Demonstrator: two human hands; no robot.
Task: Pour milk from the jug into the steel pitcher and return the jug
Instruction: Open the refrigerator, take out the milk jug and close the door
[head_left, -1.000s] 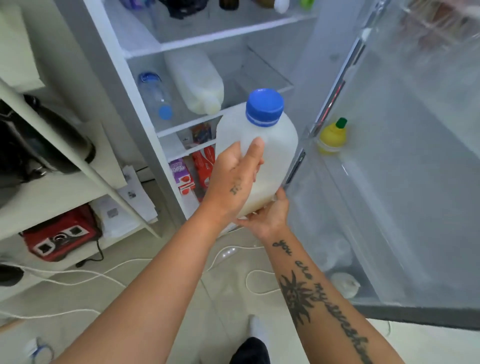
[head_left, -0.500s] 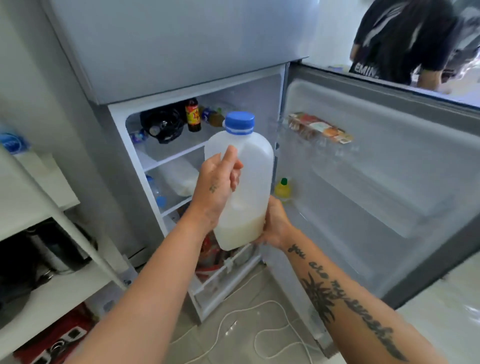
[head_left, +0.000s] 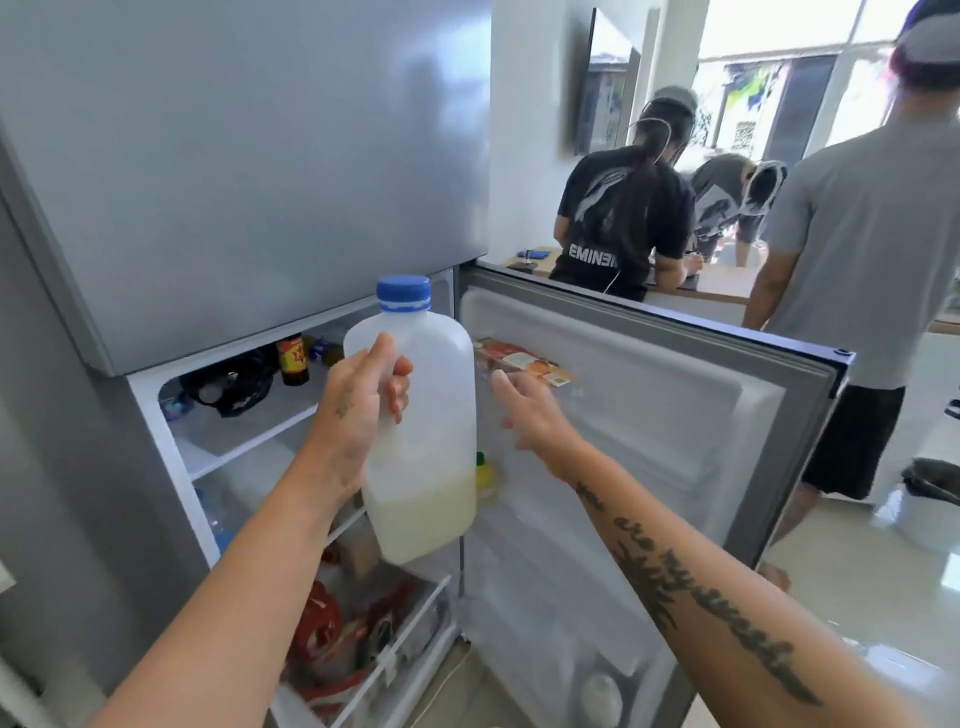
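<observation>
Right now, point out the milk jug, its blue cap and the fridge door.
milk jug (head_left: 441, 415), head view, upper translucent side wall
blue cap (head_left: 404, 293), head view, its ribbed side
fridge door (head_left: 649, 426), head view, white inner liner

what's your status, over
left grip holding milk jug, cap on, milk low. right grip open beside open fridge door. people beyond door, none in the way.

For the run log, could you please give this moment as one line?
left hand: grips jug | right hand: open, reaching toward fridge door | jug: cap on, milk low | fridge door: open
</observation>
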